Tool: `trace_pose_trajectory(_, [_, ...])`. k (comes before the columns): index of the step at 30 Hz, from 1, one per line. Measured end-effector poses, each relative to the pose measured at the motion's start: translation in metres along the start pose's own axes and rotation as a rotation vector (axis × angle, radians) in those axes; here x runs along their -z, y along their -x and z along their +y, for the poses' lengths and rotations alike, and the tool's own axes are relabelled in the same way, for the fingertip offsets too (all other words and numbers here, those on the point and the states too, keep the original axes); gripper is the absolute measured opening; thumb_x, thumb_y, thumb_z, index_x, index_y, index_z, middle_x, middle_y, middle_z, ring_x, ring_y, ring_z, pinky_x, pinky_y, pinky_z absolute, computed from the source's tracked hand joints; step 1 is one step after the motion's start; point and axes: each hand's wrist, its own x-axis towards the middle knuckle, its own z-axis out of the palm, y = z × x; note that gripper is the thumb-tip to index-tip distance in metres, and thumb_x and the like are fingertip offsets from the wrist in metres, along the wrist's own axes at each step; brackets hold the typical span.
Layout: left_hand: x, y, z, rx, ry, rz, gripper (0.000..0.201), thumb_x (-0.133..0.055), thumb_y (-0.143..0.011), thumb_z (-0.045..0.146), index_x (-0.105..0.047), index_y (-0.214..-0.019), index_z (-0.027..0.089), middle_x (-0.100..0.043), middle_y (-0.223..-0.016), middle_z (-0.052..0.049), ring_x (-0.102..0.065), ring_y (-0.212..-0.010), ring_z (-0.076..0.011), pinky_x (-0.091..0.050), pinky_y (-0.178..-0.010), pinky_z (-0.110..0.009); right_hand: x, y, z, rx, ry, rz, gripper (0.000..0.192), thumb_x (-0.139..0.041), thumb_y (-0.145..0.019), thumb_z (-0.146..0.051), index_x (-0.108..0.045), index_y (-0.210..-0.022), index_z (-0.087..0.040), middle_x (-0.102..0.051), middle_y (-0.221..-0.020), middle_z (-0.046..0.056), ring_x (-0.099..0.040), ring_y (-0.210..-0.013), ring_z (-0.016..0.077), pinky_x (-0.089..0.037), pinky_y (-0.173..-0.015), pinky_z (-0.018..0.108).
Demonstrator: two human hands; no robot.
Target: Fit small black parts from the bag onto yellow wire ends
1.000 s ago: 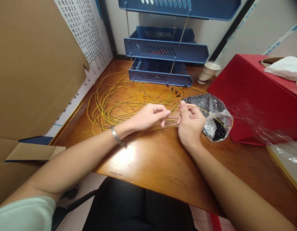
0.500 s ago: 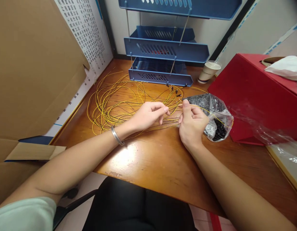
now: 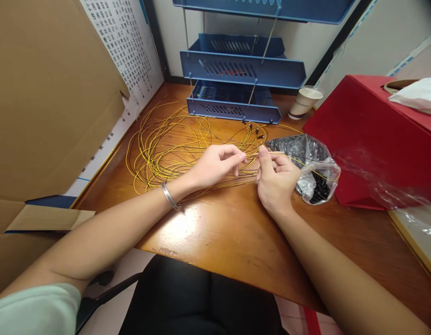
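Note:
A tangle of thin yellow and black cables (image 3: 150, 156) lies across the desk. My left hand (image 3: 218, 164), with a silver bracelet at its wrist, reaches over it, thumb and index finger pinched on a thin cable at the fingertips. Just to the right, my right hand (image 3: 276, 179) is closed with its thumb on top, gripping a yellow cable that trails out past it to the right. A small gap separates the two hands. Behind them lie several black cable ends (image 3: 259, 135). Beside my right hand sits a clear plastic bag (image 3: 320, 160) with small black parts in it.
A blue tiered tray rack (image 3: 236, 111) stands at the back, with a paper cup (image 3: 304, 103) to its right. A large red box (image 3: 372, 144) borders the right side. Cardboard (image 3: 55, 102) rises on the left. The wooden desk's (image 3: 215, 232) front edge is near my lap.
My right hand has shifted slightly left, closer to my left hand. My left hand has hardly moved, and both keep their pinched shape. The camera view has shifted slightly.

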Motion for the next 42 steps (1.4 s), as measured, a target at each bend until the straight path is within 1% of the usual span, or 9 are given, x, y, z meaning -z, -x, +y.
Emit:
trace_pose_trajectory(5, [-0.0015,-0.0004,-0.0029,-0.022,0.035,0.002,0.02,-0.061,-0.094,0.026,-0.068,-0.081,0.011,-0.064,-0.06,0.002,-0.058,-0.058,-0.0076,-0.047,-0.066,-0.021,0.0,-0.0009,0.0007,0.015,-0.005,0.007,0.041,-0.079,-0.077,-0.055,-0.064,-0.069,-0.018,-0.05,-0.044,-0.006,-0.041,-0.036,0.0072,-0.026,-0.035,0.023])
trace_pose_trajectory(8, [-0.0023,-0.0004,-0.0046,-0.049,0.063,0.008,0.021,-0.062,-0.093,0.029,-0.068,-0.082,0.012,-0.063,-0.059,0.002,-0.055,-0.054,-0.0069,-0.046,-0.063,-0.021,-0.0005,-0.0006,0.0005,0.024,0.003,0.013,0.043,-0.077,-0.078,-0.057,-0.063,-0.068,-0.018,-0.05,-0.044,-0.006,-0.041,-0.036,0.0071,-0.026,-0.035,0.023])
trace_pose_trajectory(13, [-0.0021,-0.0004,-0.0064,-0.053,0.072,0.021,0.02,-0.06,-0.093,0.027,-0.067,-0.082,0.012,-0.063,-0.058,0.003,-0.053,-0.053,-0.006,-0.045,-0.062,-0.02,-0.0019,-0.0002,-0.0015,0.009,0.004,0.018,0.046,-0.076,-0.077,-0.062,-0.062,-0.068,-0.019,-0.049,-0.043,-0.007,-0.04,-0.035,0.0071,-0.025,-0.035,0.024])
trace_pose_trajectory(16, [-0.0022,-0.001,-0.0078,-0.052,0.067,0.013,0.02,-0.061,-0.093,0.028,-0.067,-0.082,0.012,-0.062,-0.058,0.003,-0.054,-0.054,-0.0061,-0.045,-0.063,-0.021,-0.0019,-0.0001,-0.0017,0.007,0.0,0.009,0.046,-0.077,-0.075,-0.062,-0.062,-0.067,-0.019,-0.049,-0.043,-0.007,-0.04,-0.035,0.007,-0.025,-0.035,0.024])
trace_pose_trajectory(26, [-0.003,-0.0017,-0.0083,-0.068,0.083,0.031,0.027,-0.067,-0.09,0.036,-0.066,-0.08,0.012,-0.062,-0.057,0.003,-0.054,-0.054,-0.0061,-0.045,-0.062,-0.02,-0.0019,0.0009,0.0007,0.021,-0.004,-0.007,0.044,-0.076,-0.079,-0.058,-0.063,-0.066,-0.018,-0.049,-0.042,-0.007,-0.041,-0.035,0.0063,-0.026,-0.035,0.024])
trace_pose_trajectory(32, [-0.0036,-0.0027,-0.01,-0.066,0.097,0.032,0.022,-0.064,-0.092,0.029,-0.066,-0.078,0.012,-0.062,-0.057,0.003,-0.055,-0.054,-0.0058,-0.045,-0.062,-0.02,-0.0026,0.0022,-0.0003,0.034,-0.006,-0.013,0.046,-0.075,-0.079,-0.06,-0.06,-0.064,-0.019,-0.049,-0.042,-0.007,-0.04,-0.034,0.0061,-0.025,-0.035,0.024])
trace_pose_trajectory(35, [-0.0038,-0.003,-0.0104,-0.065,0.107,0.032,0.021,-0.064,-0.092,0.028,-0.066,-0.078,0.012,-0.062,-0.056,0.003,-0.054,-0.053,-0.0057,-0.045,-0.062,-0.02,-0.0022,0.0026,-0.0009,0.028,0.008,-0.021,0.046,-0.073,-0.08,-0.061,-0.06,-0.066,-0.02,-0.049,-0.042,-0.007,-0.04,-0.035,0.0064,-0.025,-0.036,0.025])
trace_pose_trajectory(39, [-0.0041,-0.0025,-0.0103,-0.076,0.112,0.022,0.027,-0.068,-0.09,0.035,-0.066,-0.077,0.012,-0.062,-0.055,0.003,-0.053,-0.053,-0.0058,-0.044,-0.06,-0.02,-0.0019,0.0024,-0.0018,0.034,0.018,-0.025,0.046,-0.072,-0.081,-0.063,-0.061,-0.067,-0.02,-0.049,-0.043,-0.007,-0.04,-0.035,0.0067,-0.025,-0.036,0.026])
trace_pose_trajectory(42, [-0.0044,-0.0017,-0.01,-0.068,0.089,0.014,0.031,-0.07,-0.089,0.041,-0.066,-0.077,0.012,-0.061,-0.054,0.003,-0.054,-0.053,-0.0064,-0.043,-0.059,-0.02,-0.0023,0.0024,-0.002,0.046,0.03,-0.021,0.048,-0.07,-0.082,-0.065,-0.058,-0.065,-0.021,-0.047,-0.043,-0.007,-0.039,-0.035,0.0068,-0.024,-0.037,0.026])
